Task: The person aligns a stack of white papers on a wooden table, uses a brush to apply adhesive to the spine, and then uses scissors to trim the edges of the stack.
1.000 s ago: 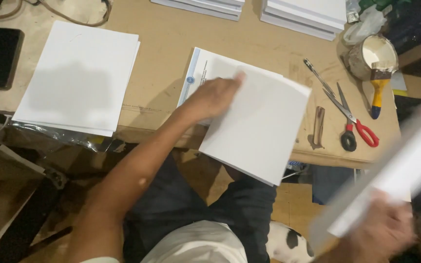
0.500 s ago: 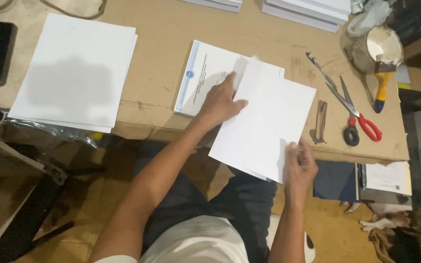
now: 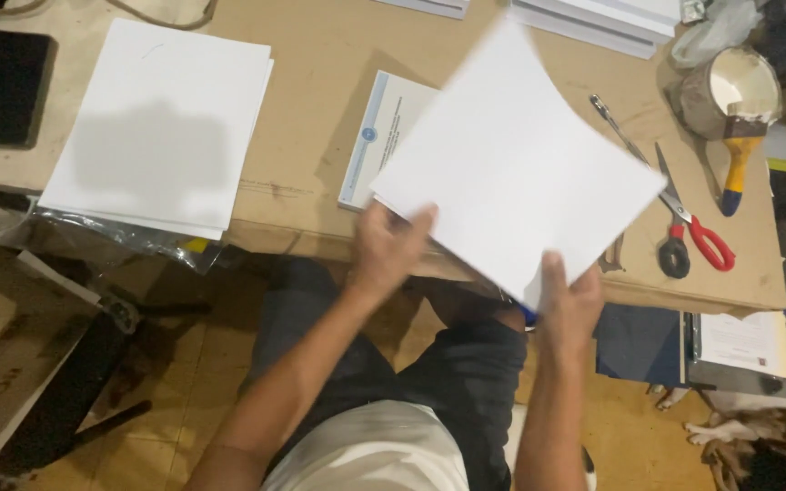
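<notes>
A stack of white paper sheets (image 3: 520,155) is lifted off the brown table (image 3: 320,82), tilted and blurred. My left hand (image 3: 388,245) grips its near left corner with the thumb on top. My right hand (image 3: 568,305) holds the near right corner, thumb pressed on the sheet. Under the lifted stack lies a printed sheet with a blue border (image 3: 384,136), flat on the table.
A second pile of white paper (image 3: 166,123) lies at the left on a plastic sleeve. Red-handled scissors (image 3: 680,214), a tin can with a brush (image 3: 730,91), more paper stacks (image 3: 593,18) and a black phone (image 3: 6,86) sit around the table.
Both hands have picked the white sheets up from the table and raised them toward the camera; before, the left hand pressed them flat and the right hand was reaching their edge.
</notes>
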